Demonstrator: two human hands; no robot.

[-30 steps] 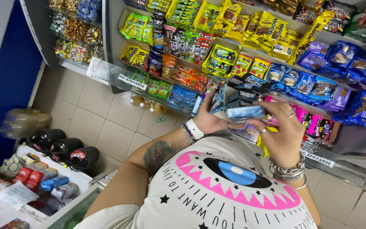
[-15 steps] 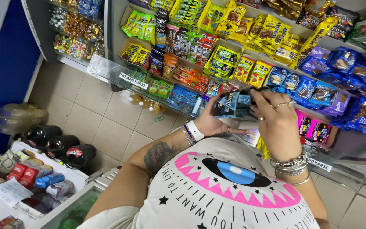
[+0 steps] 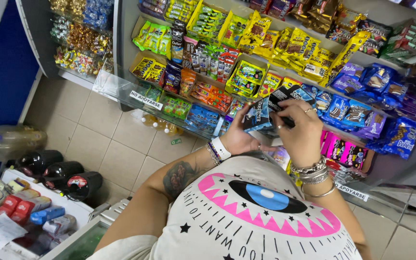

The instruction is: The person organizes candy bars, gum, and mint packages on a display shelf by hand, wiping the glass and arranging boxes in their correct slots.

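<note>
Both hands hold a stack of blue-and-black snack packets: left hand cradling beneath, right hand pinching the top. They look light, crinkly, slippery; best gripped by the edges.

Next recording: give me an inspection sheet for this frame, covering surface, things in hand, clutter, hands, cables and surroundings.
Surface: beige tiled floor; tiered snack shelves behind a clear guard panel.
Things in hand: stack of small blue and black snack packets, held in front of the shelves.
Clutter: dark plastic bottles lying on the floor; red and blue packets on the white counter at lower left.
Hands: left hand under the stack, right hand gripping it from above.
Cables: nothing seen.
Surroundings: blue wall panel at left.
</note>
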